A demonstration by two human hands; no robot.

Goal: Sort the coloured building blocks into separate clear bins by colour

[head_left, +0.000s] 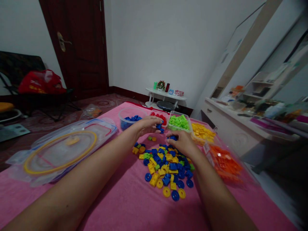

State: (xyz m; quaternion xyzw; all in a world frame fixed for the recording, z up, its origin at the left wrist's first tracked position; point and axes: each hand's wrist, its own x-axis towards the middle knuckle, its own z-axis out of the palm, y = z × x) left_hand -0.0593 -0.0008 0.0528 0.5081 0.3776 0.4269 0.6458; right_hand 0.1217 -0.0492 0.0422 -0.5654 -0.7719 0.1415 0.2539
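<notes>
My left hand (pixel 149 125) is closed around some blue toy bricks (pixel 159 127), raised just in front of the red brick box. Over the far edge of a mixed pile of bricks (pixel 166 163), my right hand (pixel 181 141) curls its fingers on a blue brick (pixel 172 138). Blue and yellow pieces make up most of the pile, with a few green ones and several small wheels. A round clear tub (pixel 122 116) of blue bricks (pixel 133 118) stands just beyond my left hand.
Clear boxes hold red bricks (pixel 160 116), green bricks (pixel 179 122), yellow bricks (pixel 203 132) and orange bricks (pixel 223 162). Stacked clear lids (pixel 69 150) lie at left on the pink cloth (pixel 115 199). A cluttered white desk (pixel 231 123) stands at right.
</notes>
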